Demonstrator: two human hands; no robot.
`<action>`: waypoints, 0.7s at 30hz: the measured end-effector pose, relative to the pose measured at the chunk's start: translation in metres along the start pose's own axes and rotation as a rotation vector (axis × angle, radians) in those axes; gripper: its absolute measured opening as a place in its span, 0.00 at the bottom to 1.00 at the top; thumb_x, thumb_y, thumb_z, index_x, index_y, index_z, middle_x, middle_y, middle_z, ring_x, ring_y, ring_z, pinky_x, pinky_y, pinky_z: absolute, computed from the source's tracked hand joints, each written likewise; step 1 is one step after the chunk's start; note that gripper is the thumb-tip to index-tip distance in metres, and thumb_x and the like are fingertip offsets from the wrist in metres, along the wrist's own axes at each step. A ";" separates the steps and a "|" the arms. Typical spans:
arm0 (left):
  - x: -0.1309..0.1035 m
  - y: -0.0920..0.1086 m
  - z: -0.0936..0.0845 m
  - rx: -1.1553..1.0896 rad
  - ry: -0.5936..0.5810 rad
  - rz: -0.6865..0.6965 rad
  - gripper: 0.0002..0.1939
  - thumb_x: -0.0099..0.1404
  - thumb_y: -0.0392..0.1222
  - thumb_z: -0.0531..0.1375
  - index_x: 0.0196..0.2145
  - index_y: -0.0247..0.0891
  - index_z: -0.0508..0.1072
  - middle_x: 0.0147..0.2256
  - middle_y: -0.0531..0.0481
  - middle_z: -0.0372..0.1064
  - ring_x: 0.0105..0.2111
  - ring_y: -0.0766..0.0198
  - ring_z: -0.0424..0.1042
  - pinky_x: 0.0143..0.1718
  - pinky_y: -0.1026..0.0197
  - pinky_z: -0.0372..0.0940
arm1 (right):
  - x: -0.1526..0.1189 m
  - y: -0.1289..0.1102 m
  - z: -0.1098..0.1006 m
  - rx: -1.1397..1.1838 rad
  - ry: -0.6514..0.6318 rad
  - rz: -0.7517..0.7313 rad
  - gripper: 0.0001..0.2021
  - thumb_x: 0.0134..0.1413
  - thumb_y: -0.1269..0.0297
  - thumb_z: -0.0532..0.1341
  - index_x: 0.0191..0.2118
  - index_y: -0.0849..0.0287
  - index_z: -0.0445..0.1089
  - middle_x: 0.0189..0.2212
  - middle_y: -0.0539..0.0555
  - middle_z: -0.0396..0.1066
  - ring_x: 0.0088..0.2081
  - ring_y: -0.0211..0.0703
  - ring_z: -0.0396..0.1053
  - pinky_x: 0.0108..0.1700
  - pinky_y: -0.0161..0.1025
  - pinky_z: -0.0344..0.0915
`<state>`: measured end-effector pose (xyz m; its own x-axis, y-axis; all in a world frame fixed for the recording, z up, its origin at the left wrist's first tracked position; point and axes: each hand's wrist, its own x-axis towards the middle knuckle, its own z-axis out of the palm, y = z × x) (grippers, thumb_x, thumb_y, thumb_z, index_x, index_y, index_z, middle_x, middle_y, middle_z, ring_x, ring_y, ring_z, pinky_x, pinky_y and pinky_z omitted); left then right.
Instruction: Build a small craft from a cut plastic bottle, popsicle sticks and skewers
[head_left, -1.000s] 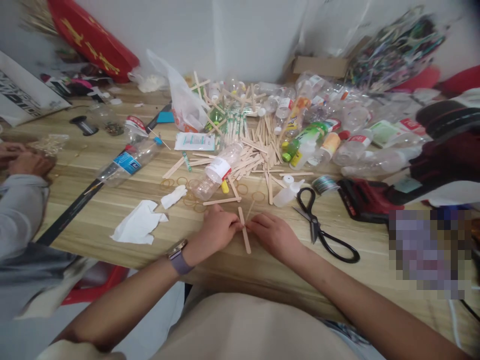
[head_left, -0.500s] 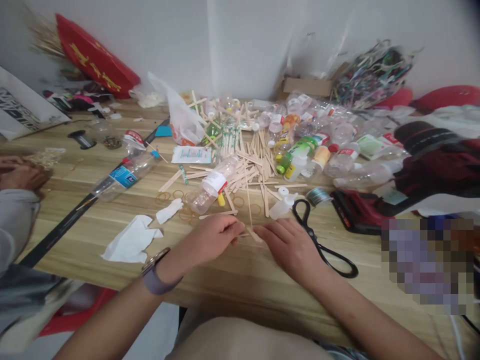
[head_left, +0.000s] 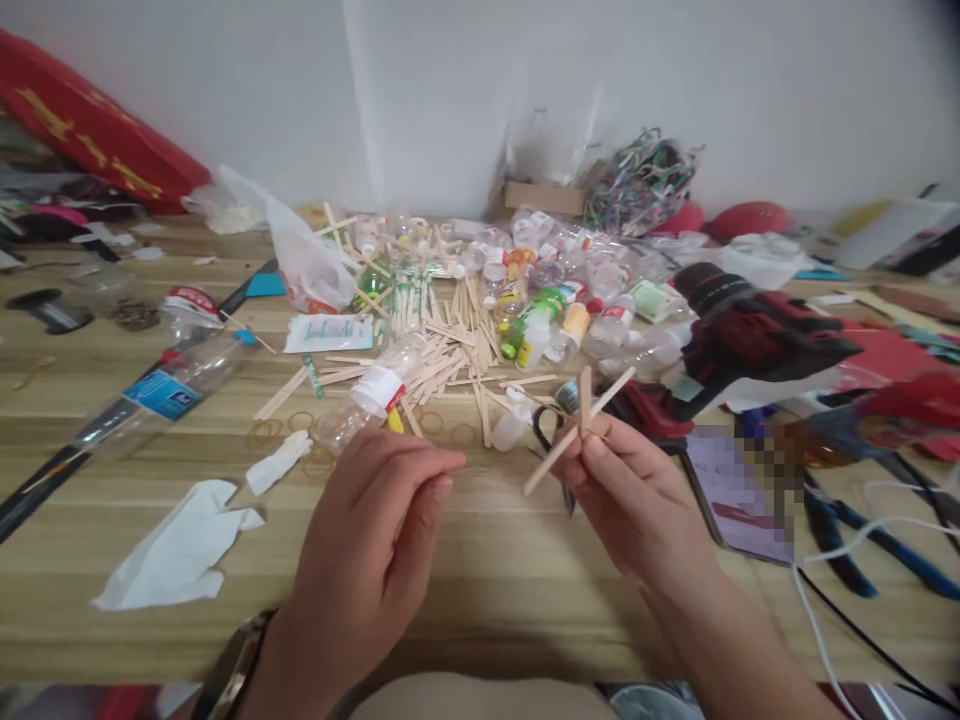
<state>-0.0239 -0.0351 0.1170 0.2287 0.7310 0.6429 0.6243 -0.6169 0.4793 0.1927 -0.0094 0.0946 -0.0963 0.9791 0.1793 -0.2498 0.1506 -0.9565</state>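
My right hand (head_left: pixel 637 500) is closed, pinching crossed wooden craft sticks (head_left: pixel 546 465) between thumb and fingers. One stick slants across the grip and another stands nearly upright against it. To its left, my left hand (head_left: pixel 375 525) hovers over the table, index finger stretched out and thumb beneath it, with nothing visible in it; the inner fingers are hidden. Beyond both hands lies a loose pile of craft sticks (head_left: pixel 442 365). Scissors with a black handle (head_left: pixel 541 428) are mostly covered by my right hand.
A clear plastic bottle (head_left: pixel 349 425) lies ahead of my left hand, near rubber bands (head_left: pixel 266 432) and a torn tissue (head_left: pixel 180 555). Several bottles (head_left: pixel 536 325) crowd the back. At right are a red-black cordless drill (head_left: pixel 757 330), a phone (head_left: pixel 727 500) and blue-handled pliers (head_left: pixel 832 535).
The view has swung right and closer to the table. My hands have parted; the right one has lifted the crossed sticks, while the left has come away from them.
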 end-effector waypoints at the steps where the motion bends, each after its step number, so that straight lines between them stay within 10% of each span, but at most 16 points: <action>1: 0.002 0.003 -0.001 0.023 0.004 0.034 0.09 0.70 0.31 0.53 0.43 0.39 0.70 0.39 0.51 0.69 0.42 0.64 0.67 0.46 0.62 0.62 | -0.003 -0.001 -0.001 0.078 -0.014 0.037 0.11 0.57 0.54 0.65 0.30 0.57 0.73 0.23 0.48 0.60 0.26 0.36 0.56 0.29 0.33 0.55; 8: 0.020 0.026 0.009 0.215 -0.033 0.201 0.09 0.72 0.34 0.53 0.46 0.35 0.71 0.43 0.46 0.72 0.47 0.58 0.67 0.52 0.55 0.61 | -0.019 0.002 0.006 0.463 -0.121 0.302 0.15 0.51 0.56 0.67 0.24 0.59 0.66 0.19 0.45 0.50 0.22 0.34 0.47 0.26 0.33 0.50; 14: 0.016 0.028 0.029 0.265 -0.227 0.193 0.12 0.72 0.34 0.49 0.38 0.39 0.73 0.31 0.50 0.74 0.31 0.60 0.72 0.33 0.57 0.67 | -0.026 0.018 0.013 0.413 -0.125 0.425 0.18 0.45 0.50 0.68 0.24 0.58 0.65 0.20 0.46 0.54 0.23 0.35 0.50 0.26 0.33 0.53; 21: 0.024 0.021 0.023 0.648 -0.593 0.004 0.12 0.59 0.25 0.55 0.32 0.38 0.75 0.28 0.45 0.74 0.30 0.53 0.73 0.25 0.58 0.65 | -0.015 0.024 -0.006 -0.566 0.010 0.140 0.16 0.60 0.50 0.56 0.38 0.57 0.73 0.38 0.57 0.76 0.41 0.48 0.71 0.44 0.43 0.65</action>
<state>0.0116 -0.0239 0.1283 0.4700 0.8713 0.1411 0.8827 -0.4645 -0.0717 0.1936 -0.0195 0.0677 -0.0812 0.9958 0.0425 0.3189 0.0663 -0.9455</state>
